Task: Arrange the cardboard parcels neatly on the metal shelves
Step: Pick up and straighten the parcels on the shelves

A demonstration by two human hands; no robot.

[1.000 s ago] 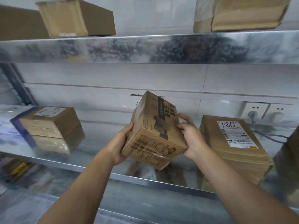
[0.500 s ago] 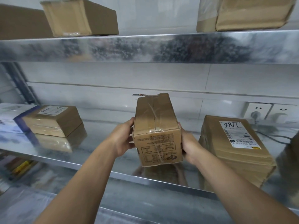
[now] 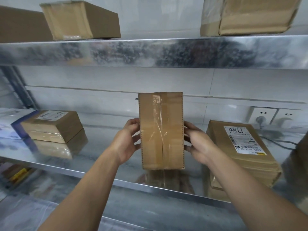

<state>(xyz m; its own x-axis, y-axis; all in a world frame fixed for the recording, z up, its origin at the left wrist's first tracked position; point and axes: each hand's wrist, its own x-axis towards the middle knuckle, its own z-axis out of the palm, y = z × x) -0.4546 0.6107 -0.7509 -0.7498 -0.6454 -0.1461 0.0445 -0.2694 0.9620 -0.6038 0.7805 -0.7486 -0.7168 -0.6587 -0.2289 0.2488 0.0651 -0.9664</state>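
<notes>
A taped cardboard parcel (image 3: 161, 130) sits flat on the middle metal shelf (image 3: 100, 165), its long side running front to back and its taped seam facing up. My left hand (image 3: 128, 140) rests against its left side. On the opposite side my right hand (image 3: 198, 145) touches it with fingers spread. Left of it lies a small labelled parcel (image 3: 53, 125). To the right a larger parcel with a white shipping label (image 3: 240, 147) lies flat.
The upper shelf (image 3: 150, 52) carries a taped box (image 3: 81, 20) at the left and a bigger box (image 3: 250, 14) at the right. Wall sockets (image 3: 273, 117) with a plug and cable sit behind the right parcel. A white and blue package (image 3: 10, 125) lies at far left.
The parcel was turned from tilted with its printed face showing to taped seam up, then set down flat on the middle shelf. Both hands stayed at its sides.
</notes>
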